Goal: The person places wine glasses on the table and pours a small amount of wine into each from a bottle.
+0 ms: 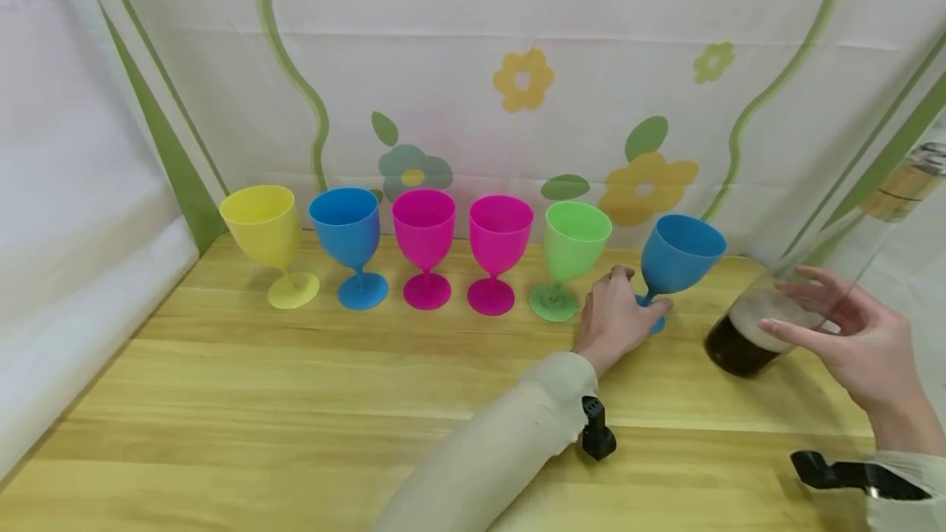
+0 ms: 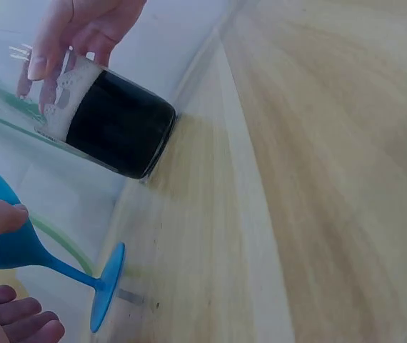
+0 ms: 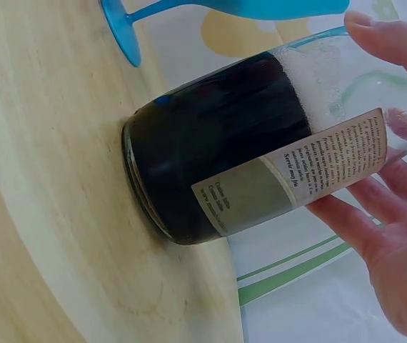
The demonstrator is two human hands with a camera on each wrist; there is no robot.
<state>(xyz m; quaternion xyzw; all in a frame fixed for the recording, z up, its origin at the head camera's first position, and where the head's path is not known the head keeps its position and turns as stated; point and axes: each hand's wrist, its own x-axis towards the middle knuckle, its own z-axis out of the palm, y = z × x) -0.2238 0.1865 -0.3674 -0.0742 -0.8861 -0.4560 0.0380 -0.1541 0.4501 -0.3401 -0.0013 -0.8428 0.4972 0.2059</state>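
A blue goblet (image 1: pixel 680 257) stands at the right end of a row of plastic goblets. My left hand (image 1: pixel 617 314) is around its stem area, thumb across the near side and fingers loose; in the left wrist view the goblet's foot (image 2: pixel 108 289) rests on the table. To its right stands a clear glass bottle (image 1: pixel 754 335) with dark drink and white foam low inside. My right hand (image 1: pixel 857 331) surrounds the bottle loosely, thumb on one side and spread fingers on the other. A paper label (image 3: pixel 296 175) shows in the right wrist view.
Along the back stand a yellow goblet (image 1: pixel 262 224), another blue goblet (image 1: pixel 346 228), two magenta goblets (image 1: pixel 424 228) and a light green goblet (image 1: pixel 575 245). A flowered curtain (image 1: pixel 443 97) hangs behind the wooden table (image 1: pixel 296 417).
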